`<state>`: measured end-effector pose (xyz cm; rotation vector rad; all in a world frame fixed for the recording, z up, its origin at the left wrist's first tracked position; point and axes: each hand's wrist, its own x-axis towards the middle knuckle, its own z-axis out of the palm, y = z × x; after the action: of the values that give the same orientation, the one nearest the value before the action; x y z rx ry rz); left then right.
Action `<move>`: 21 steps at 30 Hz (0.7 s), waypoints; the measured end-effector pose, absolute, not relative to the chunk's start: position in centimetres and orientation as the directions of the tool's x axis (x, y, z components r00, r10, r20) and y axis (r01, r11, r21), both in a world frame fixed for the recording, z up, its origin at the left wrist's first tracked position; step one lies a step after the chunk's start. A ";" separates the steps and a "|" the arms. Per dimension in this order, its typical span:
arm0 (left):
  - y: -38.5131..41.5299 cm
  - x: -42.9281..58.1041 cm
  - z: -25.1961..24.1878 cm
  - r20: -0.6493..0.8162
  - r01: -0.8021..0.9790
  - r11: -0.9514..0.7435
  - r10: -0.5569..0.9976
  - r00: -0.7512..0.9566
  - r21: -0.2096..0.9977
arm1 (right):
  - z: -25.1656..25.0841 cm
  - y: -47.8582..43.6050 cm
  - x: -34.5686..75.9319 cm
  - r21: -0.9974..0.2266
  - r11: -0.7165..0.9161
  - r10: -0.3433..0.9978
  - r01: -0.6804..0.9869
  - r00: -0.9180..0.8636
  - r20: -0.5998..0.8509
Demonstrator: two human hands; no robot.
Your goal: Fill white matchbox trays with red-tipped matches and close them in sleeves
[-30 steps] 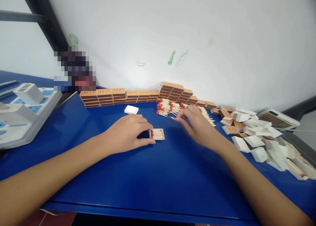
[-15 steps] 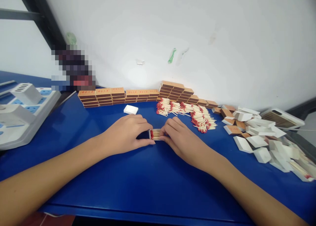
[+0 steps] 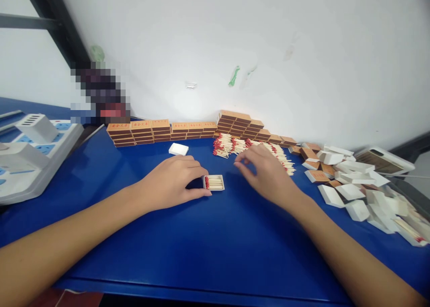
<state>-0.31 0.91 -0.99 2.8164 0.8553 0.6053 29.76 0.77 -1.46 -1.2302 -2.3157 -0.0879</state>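
Observation:
Under my left hand, a small white matchbox tray lies on the blue table, its left end gripped between my thumb and fingers. Red-headed matches lie side by side in the tray, heads to the left. My right hand is up and to the right of the tray, loosely curved and open, with nothing visible in it. It partly covers the heap of loose matches behind it. Beyond my left hand sits a white tray, apart from the rest.
Stacked brown matchboxes line the wall. At the right lie jumbled white trays and loose box sleeves, near a phone. A white power strip with plugs occupies the left side. The table's front edge is close.
My right hand has let go of the matches in the tray and moved right and away, towards the match heap. My left hand stays on the tray.

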 end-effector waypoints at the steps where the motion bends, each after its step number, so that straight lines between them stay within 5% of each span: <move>1: 0.9 -0.3 -1.0 0.337 0.503 -0.830 0.558 0.758 0.241 | -1.8 1.7 31.0 -0.153 0.538 0.773 0.829 -0.413 0.481; 8: 0.8 -0.3 -0.9 0.320 0.507 -0.825 0.564 0.761 0.250 | -3.6 5.2 36.9 -0.021 0.377 0.833 0.926 -0.329 0.445; 21: 0.7 -0.3 -0.7 0.327 0.514 -0.824 0.566 0.756 0.239 | -3.3 4.3 34.6 0.041 0.435 0.796 0.899 -0.405 0.449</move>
<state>-0.32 0.73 -0.68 2.8171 0.8705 0.5903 34.55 4.29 -3.30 -1.4453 -2.3294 -0.3928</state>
